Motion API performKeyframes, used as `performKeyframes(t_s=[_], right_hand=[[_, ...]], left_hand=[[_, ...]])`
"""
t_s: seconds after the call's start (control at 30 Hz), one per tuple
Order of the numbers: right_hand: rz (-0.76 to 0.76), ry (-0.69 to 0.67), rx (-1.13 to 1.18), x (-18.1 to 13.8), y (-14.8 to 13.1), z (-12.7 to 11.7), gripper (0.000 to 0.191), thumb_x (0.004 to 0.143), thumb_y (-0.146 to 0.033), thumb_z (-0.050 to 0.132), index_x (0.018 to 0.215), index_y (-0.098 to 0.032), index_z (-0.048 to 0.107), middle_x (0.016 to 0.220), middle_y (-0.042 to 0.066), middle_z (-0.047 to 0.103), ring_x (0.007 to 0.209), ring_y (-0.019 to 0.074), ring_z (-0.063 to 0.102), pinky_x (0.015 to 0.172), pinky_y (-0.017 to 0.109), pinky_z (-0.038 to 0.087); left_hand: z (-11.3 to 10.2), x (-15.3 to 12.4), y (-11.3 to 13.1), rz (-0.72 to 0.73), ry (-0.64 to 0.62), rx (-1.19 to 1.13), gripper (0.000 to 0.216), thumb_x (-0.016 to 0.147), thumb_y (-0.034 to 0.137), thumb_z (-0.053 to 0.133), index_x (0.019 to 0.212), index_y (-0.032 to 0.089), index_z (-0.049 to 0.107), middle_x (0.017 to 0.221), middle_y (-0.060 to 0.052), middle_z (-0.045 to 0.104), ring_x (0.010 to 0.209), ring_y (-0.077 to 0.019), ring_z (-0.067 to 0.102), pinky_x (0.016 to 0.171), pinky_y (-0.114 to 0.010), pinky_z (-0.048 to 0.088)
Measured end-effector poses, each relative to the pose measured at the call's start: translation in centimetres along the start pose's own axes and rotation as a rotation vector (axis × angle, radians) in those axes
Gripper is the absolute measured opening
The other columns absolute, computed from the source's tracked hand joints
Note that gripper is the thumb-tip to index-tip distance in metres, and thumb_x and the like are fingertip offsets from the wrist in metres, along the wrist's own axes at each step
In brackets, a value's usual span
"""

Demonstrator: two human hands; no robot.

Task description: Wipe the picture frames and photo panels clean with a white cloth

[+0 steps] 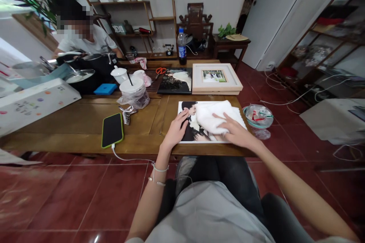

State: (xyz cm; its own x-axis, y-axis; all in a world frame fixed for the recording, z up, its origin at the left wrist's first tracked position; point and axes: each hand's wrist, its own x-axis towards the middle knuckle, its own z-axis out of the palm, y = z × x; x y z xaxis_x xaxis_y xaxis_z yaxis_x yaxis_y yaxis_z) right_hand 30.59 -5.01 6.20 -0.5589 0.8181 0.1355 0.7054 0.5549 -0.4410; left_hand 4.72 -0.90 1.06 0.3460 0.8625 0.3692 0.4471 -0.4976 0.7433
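One wooden table [148, 136]: photo [196, 131] at its 4 o'clock corner. White cloth [209, 115] covers the photo's 2 o'clock portion. Hands apart: right hand [234, 131], fingers spread, on the cloth; left hand [176, 130] palm-down at the photo's 9 o'clock edge.

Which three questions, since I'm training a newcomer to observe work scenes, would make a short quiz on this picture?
1. Which of the person's hands lies on the white cloth?
2. True or false: the phone has no cable attached.
3. Fill in: the bottle has a ____ cap.

Key
1. The right hand; the left hand rests at the left edge of the photo.
2. False; a white cable is plugged into the phone.
3. Blue.
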Motion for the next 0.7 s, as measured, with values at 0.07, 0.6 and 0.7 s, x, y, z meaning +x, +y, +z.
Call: performKeyframes(t_s=[0.07, 0.6, 0.7], right_hand=[[0.005, 0.026, -0.034, 2.2, 2.0, -0.2, 0.047, 0.067, -0.006, 0.042, 0.105, -0.022, 0.064, 0.127, 0.005, 0.060, 0.137, 0.0242, 0.028, 0.115, 0.053, 0.013], [-0.075, -0.163, -0.099, -3.5, -3.6, -0.9, 0.054, 0.058, 0.003, 0.040, 0.101, -0.019, 0.065, 0.147, 0.007, 0.036, 0.140, 0.0257, 0.015, 0.114, 0.057, 0.009], [-0.100, -0.254, -0.045, -5.8, -5.9, -1.3, 0.051, 0.057, 0.003, 0.039, 0.093, -0.021, 0.066, 0.147, 0.000, 0.036, 0.141, 0.0239, 0.015, 0.116, 0.052, 0.009]], left_hand=[[0.0, 0.0, -0.1, 0.004, 0.003, 0.000, 0.038, 0.093, 0.023, 0.040, 0.129, 0.021, 0.053, 0.143, -0.006, 0.045, 0.134, -0.0176, 0.038, 0.114, -0.038, 0.027], [0.3, 0.1, -0.1, -0.019, 0.012, 0.029, 0.038, 0.093, 0.022, 0.040, 0.127, 0.018, 0.055, 0.142, -0.009, 0.046, 0.134, -0.0183, 0.039, 0.114, -0.038, 0.028], [0.2, 0.1, 0.1, -0.017, 0.009, 0.031, 0.038, 0.093, 0.021, 0.040, 0.128, 0.018, 0.054, 0.142, -0.008, 0.046, 0.134, -0.0181, 0.039, 0.114, -0.039, 0.029]])
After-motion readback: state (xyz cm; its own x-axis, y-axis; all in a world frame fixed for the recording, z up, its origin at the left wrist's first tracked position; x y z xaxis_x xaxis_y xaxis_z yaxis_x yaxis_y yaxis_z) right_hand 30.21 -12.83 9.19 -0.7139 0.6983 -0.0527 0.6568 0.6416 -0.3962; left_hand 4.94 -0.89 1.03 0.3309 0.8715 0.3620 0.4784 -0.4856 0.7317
